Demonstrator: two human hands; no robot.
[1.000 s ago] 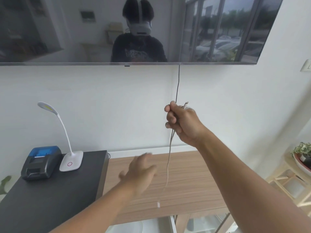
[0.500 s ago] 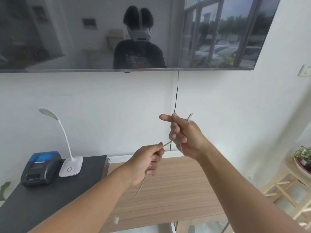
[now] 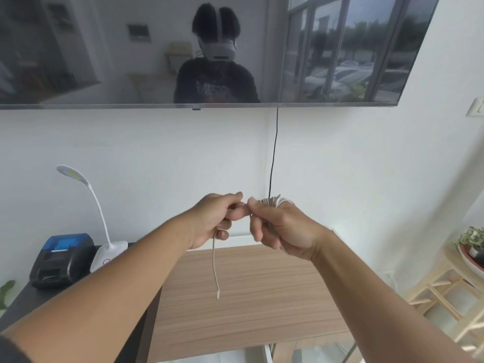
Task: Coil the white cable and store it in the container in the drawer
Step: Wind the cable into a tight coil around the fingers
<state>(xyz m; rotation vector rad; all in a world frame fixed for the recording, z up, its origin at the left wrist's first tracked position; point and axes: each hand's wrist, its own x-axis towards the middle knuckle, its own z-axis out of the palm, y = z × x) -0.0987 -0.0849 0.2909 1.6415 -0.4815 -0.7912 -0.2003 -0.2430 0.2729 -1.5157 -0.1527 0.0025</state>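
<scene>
Coils of the white cable (image 3: 275, 203) sit around the fingers of your right hand (image 3: 281, 226), which curl closed on the bundle so the loops keep their shape. Your left hand (image 3: 214, 221) pinches the free part close beside it, fingers curled, so it can guide the next turn. The loose end hangs over the wooden counter (image 3: 262, 297). The drawer and container are not clearly in view.
</scene>
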